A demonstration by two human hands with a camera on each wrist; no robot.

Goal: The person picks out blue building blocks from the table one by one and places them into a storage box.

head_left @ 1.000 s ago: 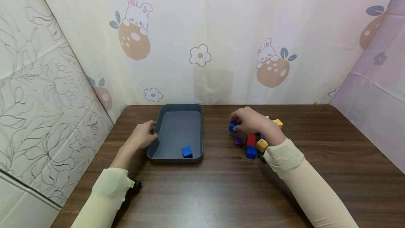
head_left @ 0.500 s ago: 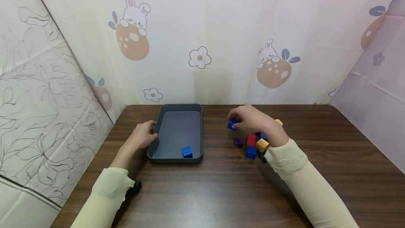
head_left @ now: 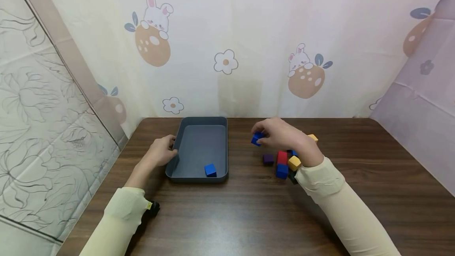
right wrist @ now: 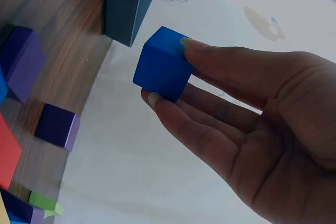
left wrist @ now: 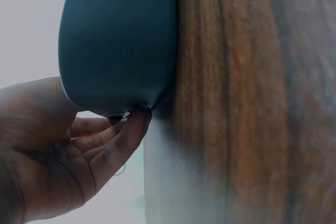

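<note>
My right hand (head_left: 281, 133) pinches a blue cube (head_left: 257, 139) between thumb and fingertips, to the right of the grey tray (head_left: 197, 180). In the right wrist view, the held blue cube (right wrist: 163, 64) is tilted, with the thumb on one side and fingertips on the other. At the tray's left side, my left hand (head_left: 160, 151) touches the outer wall. The left wrist view shows its loosely bent fingers (left wrist: 118, 148) against the tray's wall (left wrist: 118, 40), low down by the table. Another blue cube (head_left: 210, 170) lies inside the tray, near its front right corner.
Right of the tray, several blocks lie close together: a purple block (head_left: 268, 159), a red block (head_left: 282, 157), a blue cube (head_left: 282, 171) and a yellow block (head_left: 294, 163). Another yellow block (head_left: 313, 138) lies behind my right wrist. A patterned curtain (head_left: 192, 50) hangs behind the table.
My right hand has moved slightly left and lifted the blue cube, carrying it away from the other blocks. My left hand and the tray have stayed in place.
</note>
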